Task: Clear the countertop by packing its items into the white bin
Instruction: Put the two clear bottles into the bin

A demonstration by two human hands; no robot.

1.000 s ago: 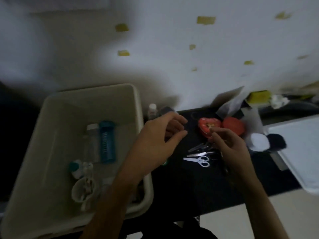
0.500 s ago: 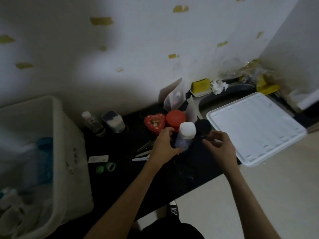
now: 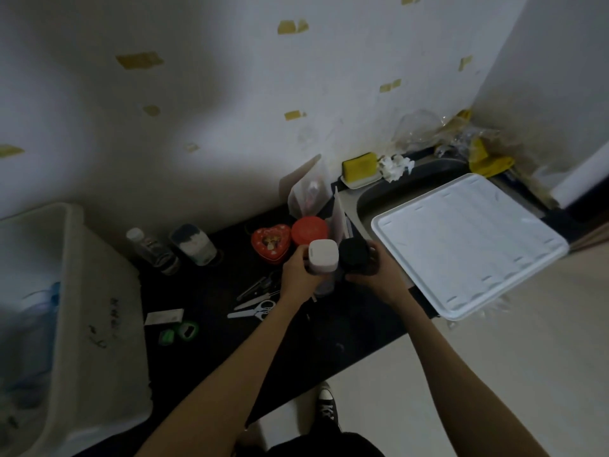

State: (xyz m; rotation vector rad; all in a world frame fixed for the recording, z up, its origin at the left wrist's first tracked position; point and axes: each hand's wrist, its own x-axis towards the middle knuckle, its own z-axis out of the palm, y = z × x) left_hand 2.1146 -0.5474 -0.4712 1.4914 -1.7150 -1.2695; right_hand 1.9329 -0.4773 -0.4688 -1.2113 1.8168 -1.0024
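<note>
Item 1, white plastic bin (image 3: 99, 291): stands on the dark bench (image 3: 346, 334), well to the left of both sets of fingers; a blue bottle shows dimly inside.

Item 2, left hand (image 3: 296, 275): I read its fingers as curled round the pale bottle with a white square cap (image 3: 323, 258), thumb on the near side, forearm running up from lower left.

Item 3, right hand (image 3: 379, 275): fingers wrapped round the black round-lidded jar (image 3: 354, 253), just right of the bottle, the two lids touching or nearly so.

Handling, as I judge it: lift both straight up to clear the red heart-shaped tin (image 3: 271, 240) and red round lid (image 3: 309, 229) just beyond the fingers, then carry them left, keeping them upright, over the small white-handled scissors (image 3: 253, 310) and lower them into the bin rather than dropping.
</note>
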